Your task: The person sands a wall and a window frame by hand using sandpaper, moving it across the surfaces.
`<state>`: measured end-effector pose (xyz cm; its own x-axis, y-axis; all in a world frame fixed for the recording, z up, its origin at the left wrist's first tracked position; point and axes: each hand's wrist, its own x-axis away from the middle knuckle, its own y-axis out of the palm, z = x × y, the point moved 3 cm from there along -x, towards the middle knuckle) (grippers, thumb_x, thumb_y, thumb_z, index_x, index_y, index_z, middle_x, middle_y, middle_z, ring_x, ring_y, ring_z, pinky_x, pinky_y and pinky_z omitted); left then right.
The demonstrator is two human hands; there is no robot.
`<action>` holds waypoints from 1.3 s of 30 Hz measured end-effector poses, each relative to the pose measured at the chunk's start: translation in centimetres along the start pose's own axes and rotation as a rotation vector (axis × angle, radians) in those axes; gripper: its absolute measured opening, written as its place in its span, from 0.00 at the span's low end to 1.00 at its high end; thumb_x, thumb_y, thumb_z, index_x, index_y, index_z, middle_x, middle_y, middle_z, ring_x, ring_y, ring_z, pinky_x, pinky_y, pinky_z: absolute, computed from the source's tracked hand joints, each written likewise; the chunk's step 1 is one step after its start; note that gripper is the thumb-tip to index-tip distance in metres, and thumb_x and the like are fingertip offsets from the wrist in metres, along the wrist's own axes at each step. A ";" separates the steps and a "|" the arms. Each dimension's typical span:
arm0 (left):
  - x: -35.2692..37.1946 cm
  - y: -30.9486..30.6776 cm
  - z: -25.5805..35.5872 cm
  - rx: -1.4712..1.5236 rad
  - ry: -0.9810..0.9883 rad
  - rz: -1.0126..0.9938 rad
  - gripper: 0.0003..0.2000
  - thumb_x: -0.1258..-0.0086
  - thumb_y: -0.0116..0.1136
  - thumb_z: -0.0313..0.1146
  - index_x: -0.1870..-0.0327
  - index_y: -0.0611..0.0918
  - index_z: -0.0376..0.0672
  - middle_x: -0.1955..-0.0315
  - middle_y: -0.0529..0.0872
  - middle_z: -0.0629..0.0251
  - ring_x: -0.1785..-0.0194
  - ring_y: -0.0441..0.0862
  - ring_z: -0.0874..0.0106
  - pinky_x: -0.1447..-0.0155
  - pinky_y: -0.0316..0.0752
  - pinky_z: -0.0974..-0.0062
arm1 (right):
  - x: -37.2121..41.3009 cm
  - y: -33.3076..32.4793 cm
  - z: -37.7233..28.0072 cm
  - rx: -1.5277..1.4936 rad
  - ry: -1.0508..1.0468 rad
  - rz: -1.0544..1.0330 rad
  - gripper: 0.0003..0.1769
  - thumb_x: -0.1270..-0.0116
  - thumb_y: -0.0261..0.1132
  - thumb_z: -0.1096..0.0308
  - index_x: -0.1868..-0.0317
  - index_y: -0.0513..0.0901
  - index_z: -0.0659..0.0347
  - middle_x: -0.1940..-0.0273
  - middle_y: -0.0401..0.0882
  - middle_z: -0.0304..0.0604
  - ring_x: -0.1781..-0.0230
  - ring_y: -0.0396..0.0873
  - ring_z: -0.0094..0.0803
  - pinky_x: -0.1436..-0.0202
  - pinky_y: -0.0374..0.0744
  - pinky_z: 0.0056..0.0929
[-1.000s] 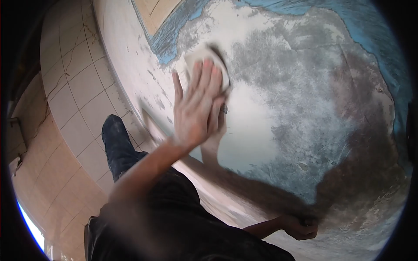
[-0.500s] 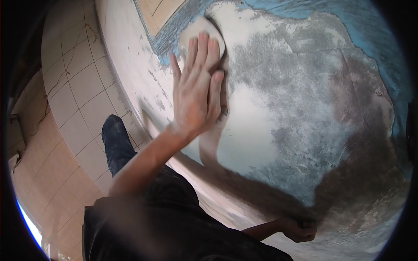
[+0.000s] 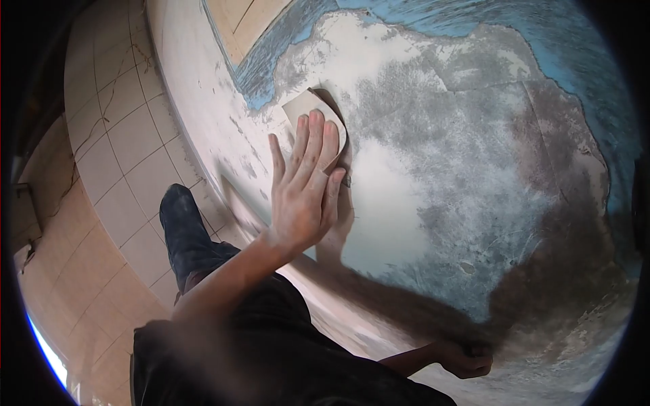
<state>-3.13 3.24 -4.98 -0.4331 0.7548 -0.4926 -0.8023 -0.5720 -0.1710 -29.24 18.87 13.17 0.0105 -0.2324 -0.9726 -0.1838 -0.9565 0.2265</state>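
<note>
My left hand (image 3: 301, 203) lies with its fingers stretched over a pale sheet of sandpaper (image 3: 305, 103), pressing it to the wall. The sheet's dark underside shows where its right edge curls away from the surface. My thumb sits along the sheet's lower right side. Under and around it is the wall's patch of smooth white filler and rough grey plaster (image 3: 467, 135). Low on the right, in shade, my right hand (image 3: 467, 360) is curled into a fist close to the wall; what it holds, if anything, is hidden.
Blue paint (image 3: 562, 40) borders the patch above and to the right. A beige panel (image 3: 240, 24) is set in the wall at the top. Floor tiles (image 3: 128, 135) run along the left, where my dark-clothed leg (image 3: 183, 223) stands by the wall's base.
My left hand has slid down the wall in the picture with the sandpaper, and more of the sheet's corner shows. The fist of my right hand has stayed put.
</note>
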 end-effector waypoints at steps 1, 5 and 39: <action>-0.2 0.0 -0.5 -0.084 0.029 -0.017 0.23 0.27 0.41 0.31 0.32 0.63 0.36 0.31 0.59 0.51 0.27 0.52 0.55 0.28 0.32 0.45 | -0.1 -0.1 0.2 0.005 0.000 0.000 0.18 0.33 0.49 0.61 0.81 0.70 0.59 0.78 0.65 0.36 0.79 0.64 0.26 0.74 0.66 0.26; -3.8 -0.9 -0.6 -0.094 0.058 0.085 0.23 0.27 0.41 0.31 0.32 0.63 0.35 0.32 0.61 0.50 0.27 0.53 0.55 0.28 0.33 0.45 | -0.2 -0.3 0.5 0.006 -0.009 0.001 0.19 0.33 0.49 0.61 0.81 0.70 0.60 0.78 0.65 0.36 0.79 0.64 0.26 0.74 0.66 0.26; -4.7 -0.4 -1.1 0.007 0.081 0.101 0.25 0.29 0.43 0.31 0.32 0.61 0.32 0.31 0.56 0.45 0.26 0.49 0.51 0.28 0.36 0.47 | -0.1 -0.1 0.1 -0.044 0.061 0.008 0.17 0.32 0.53 0.59 0.77 0.72 0.60 0.79 0.66 0.36 0.79 0.64 0.25 0.75 0.65 0.25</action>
<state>-0.38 -0.42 -3.54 -0.4770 0.6650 -0.5746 -0.7593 -0.6411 -0.1116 -29.34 19.03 13.23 0.0695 -0.2493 -0.9659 -0.1409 -0.9610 0.2379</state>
